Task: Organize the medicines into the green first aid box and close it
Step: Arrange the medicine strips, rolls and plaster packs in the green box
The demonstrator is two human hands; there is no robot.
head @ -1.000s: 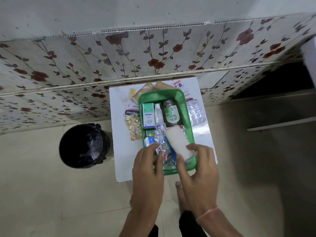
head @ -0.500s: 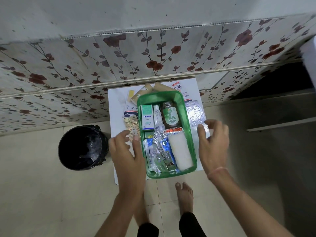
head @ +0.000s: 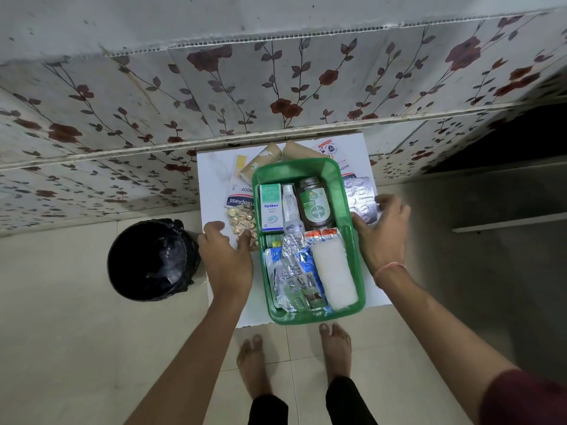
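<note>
Left hand (head: 225, 256), fingers spread and holding nothing, rests by gold foil pills (head: 242, 223). Right hand (head: 382, 231), also spread wide, touches a shiny silver pill sheet (head: 359, 194). Between them, mid-frame on the white desk (head: 214, 179), sits the green plastic box (head: 352, 240), lid off, holding a soft white roll (head: 334, 271).

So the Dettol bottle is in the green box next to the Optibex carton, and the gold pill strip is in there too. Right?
Not quite. The head view shows the Dettol bottle in the green box near the Optibex carton, with a small white bottle between them. But the gold pill strip lies outside the box, on the white table by its left wall, just beyond the left hand.
</note>
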